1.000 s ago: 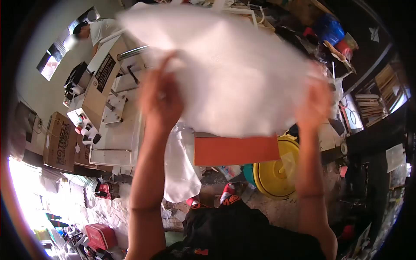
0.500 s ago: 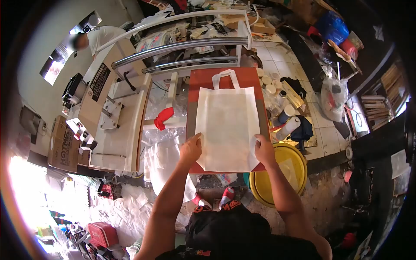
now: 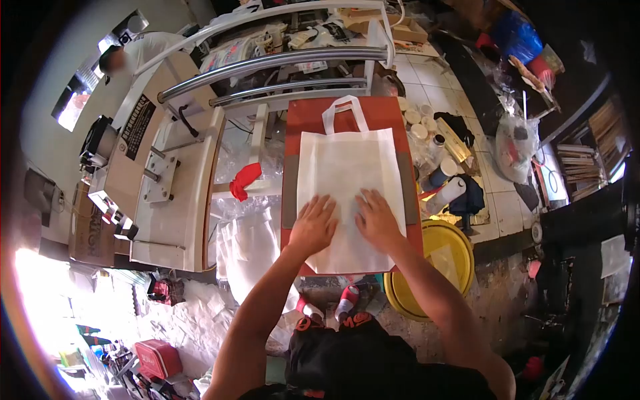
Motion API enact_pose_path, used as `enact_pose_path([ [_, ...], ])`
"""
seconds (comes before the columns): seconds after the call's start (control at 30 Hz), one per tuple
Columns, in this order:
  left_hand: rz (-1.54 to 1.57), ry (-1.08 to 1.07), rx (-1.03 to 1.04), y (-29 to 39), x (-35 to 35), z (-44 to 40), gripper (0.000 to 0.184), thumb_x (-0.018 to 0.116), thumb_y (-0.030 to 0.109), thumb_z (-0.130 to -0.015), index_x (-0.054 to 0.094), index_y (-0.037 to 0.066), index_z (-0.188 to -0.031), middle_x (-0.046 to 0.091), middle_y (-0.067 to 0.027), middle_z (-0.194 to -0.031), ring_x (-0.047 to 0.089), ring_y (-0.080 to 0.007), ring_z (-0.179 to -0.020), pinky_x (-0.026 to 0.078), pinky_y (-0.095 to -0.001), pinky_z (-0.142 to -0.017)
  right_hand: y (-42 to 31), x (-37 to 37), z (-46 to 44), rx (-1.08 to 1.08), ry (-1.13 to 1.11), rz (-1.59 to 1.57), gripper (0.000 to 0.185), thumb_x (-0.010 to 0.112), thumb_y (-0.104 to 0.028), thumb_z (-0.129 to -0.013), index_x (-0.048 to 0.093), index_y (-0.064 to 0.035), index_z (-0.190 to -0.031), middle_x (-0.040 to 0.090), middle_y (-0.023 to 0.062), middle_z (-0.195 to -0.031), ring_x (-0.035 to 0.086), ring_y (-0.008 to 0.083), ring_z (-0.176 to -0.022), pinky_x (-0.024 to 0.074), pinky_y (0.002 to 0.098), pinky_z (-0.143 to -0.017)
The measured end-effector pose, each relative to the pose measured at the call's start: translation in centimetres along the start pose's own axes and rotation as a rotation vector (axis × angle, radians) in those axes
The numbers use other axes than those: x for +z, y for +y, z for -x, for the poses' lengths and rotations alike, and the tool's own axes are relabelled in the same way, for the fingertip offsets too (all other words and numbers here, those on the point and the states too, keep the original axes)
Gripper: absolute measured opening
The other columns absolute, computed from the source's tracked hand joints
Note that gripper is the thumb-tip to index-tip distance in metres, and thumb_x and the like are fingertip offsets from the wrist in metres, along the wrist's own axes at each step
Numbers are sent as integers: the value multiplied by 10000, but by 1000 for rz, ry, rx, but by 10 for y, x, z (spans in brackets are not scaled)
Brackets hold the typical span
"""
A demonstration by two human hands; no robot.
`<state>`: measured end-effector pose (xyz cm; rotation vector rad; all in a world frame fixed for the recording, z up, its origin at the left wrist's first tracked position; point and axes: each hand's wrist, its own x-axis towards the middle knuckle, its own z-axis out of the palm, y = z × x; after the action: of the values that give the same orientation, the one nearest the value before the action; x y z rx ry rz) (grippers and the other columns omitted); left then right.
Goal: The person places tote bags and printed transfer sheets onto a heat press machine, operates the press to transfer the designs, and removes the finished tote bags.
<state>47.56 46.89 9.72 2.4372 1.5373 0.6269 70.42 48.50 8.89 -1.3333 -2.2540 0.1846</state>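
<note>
A white fabric tote bag lies flat on a red board, its looped handles pointing away from me. Under the bag a grey pad shows at both sides. My left hand rests palm down on the left part of the bag, fingers stretched out. On the right part lies my right hand, also flat with its fingers spread. Neither hand grips the fabric.
To the left stands a white press machine with metal rails. A red cloth lies beside the board. Bottles and jars and a yellow tub are at the right. Another person is behind the machine.
Both hands have let go of the bag's side edges and moved inward onto its face, fingers now stretched flat. The bag stays on the board.
</note>
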Motion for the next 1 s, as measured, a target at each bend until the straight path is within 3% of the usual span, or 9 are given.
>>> enact_pose_path([
  [0.03, 3, -1, -1, -5, 8, -18, 500, 581, 286, -982, 543, 64, -1428, 482, -179, -1510, 430, -395, -1421, 360, -506, -1171, 11, 11, -14, 1, -3, 2, 431, 627, -185, -928, 577, 14, -1306, 538, 240, -1399, 458, 460, -1347, 381, 545, -1122],
  [0.1, -182, -72, -46, -20, 26, -53, 607, 498, 358, -1024, 402, 52, -1540, 377, -164, -1610, 302, -372, -1513, 256, -493, -1236, 36, 30, -47, 26, 3, 145, 592, 582, -322, -969, 494, 32, -1434, 439, 244, -1533, 384, 461, -1427, 322, 562, -1167],
  [0.2, -207, -18, -57, -46, 41, -106, 642, 450, 392, -1032, 369, 31, -1557, 339, -169, -1633, 305, -392, -1508, 244, -515, -1234, 69, 40, -90, 80, -12, 207, 663, 523, -405, -991, 452, 32, -1485, 378, 232, -1592, 344, 459, -1461, 270, 567, -1196],
  [0.6, -324, -80, -169, -77, 62, -207, 671, 344, 415, -1040, 288, 50, -1601, 289, -137, -1666, 251, -365, -1538, 171, -495, -1264, 109, 68, -177, 279, -14, 201, 701, 475, -447, -986, 410, -2, -1524, 361, 208, -1612, 265, 430, -1516, 172, 548, -1246],
  [0.73, -266, -68, -253, -70, 58, -178, 646, 378, 400, -1036, 334, 59, -1583, 277, -153, -1668, 233, -379, -1542, 165, -523, -1261, 102, 49, -152, 240, -19, 247, 676, 493, -438, -992, 428, -20, -1519, 359, 204, -1614, 276, 435, -1509, 183, 565, -1237],
  [0.87, -268, -127, -149, -52, 21, -62, 647, 451, 373, -1004, 350, 104, -1583, 273, -162, -1666, 217, -414, -1538, 152, -554, -1254, 98, 1, -41, 174, -87, 304, 671, 531, -444, -991, 427, -60, -1533, 340, 191, -1626, 298, 440, -1495, 206, 608, -1212],
  [0.9, -242, -127, -230, -49, 8, -32, 651, 484, 357, -994, 353, 103, -1578, 281, -167, -1661, 225, -416, -1535, 164, -558, -1249, 99, -11, -10, 190, -108, 351, 680, 534, -455, -990, 421, -74, -1541, 329, 194, -1630, 314, 442, -1486, 211, 613, -1208],
  [0.97, -212, -105, -374, -47, -13, 26, 627, 543, 321, -975, 402, 97, -1543, 310, -174, -1641, 242, -426, -1526, 188, -567, -1237, 105, -36, 39, 233, -56, 365, 622, 602, -396, -967, 479, -71, -1483, 381, 221, -1584, 472, 464, -1348, 299, 632, -1127],
  [1.0, -212, -84, -434, -48, -22, 54, 599, 569, 301, -965, 449, 92, -1513, 331, -175, -1628, 252, -434, -1519, 199, -573, -1231, 95, -46, 55, 228, -50, 368, 622, 602, -396, -967, 479, -71, -1483, 381, 221, -1584, 472, 464, -1348, 299, 632, -1127],
])
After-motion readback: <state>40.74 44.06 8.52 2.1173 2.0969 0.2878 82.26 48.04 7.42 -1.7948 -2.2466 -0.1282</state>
